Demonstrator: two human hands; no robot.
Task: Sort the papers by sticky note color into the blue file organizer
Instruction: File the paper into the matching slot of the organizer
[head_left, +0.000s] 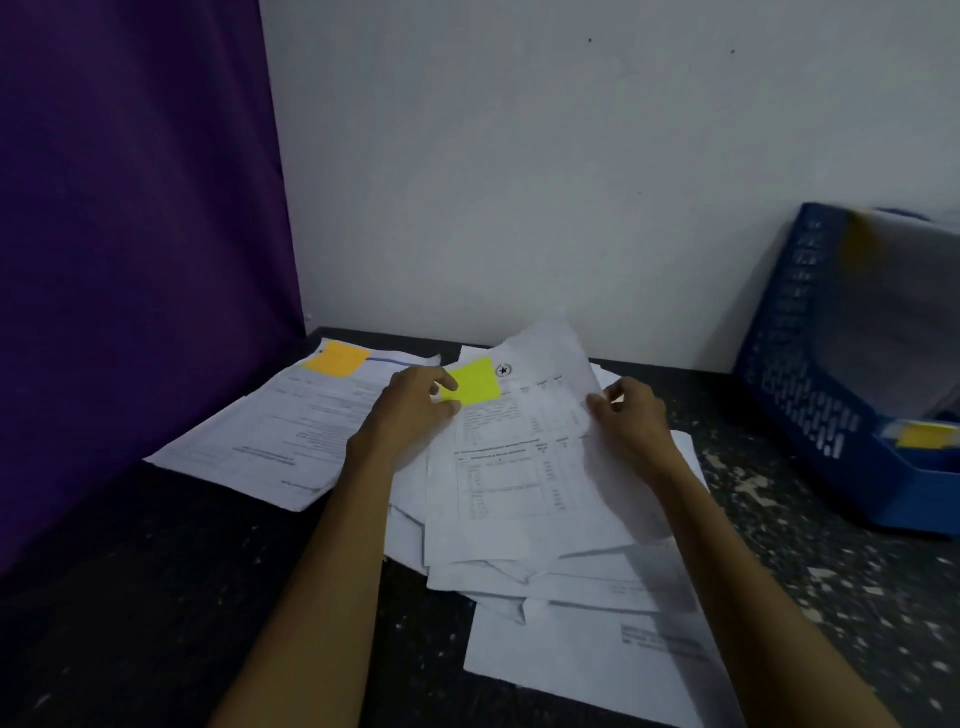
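A printed paper with a yellow-green sticky note at its top left lies on top of a loose pile of white papers in the middle of the table. My left hand grips its left edge beside the note, thumb touching the note. My right hand pinches the paper's right edge, which curls upward. A second paper with an orange sticky note lies flat at the left. The blue file organizer stands at the right, holding papers, one with a yellow note.
The table is a dark speckled surface. A purple curtain hangs along the left side and a white wall rises just behind the papers. The organizer leans close to the wall at the right edge of view.
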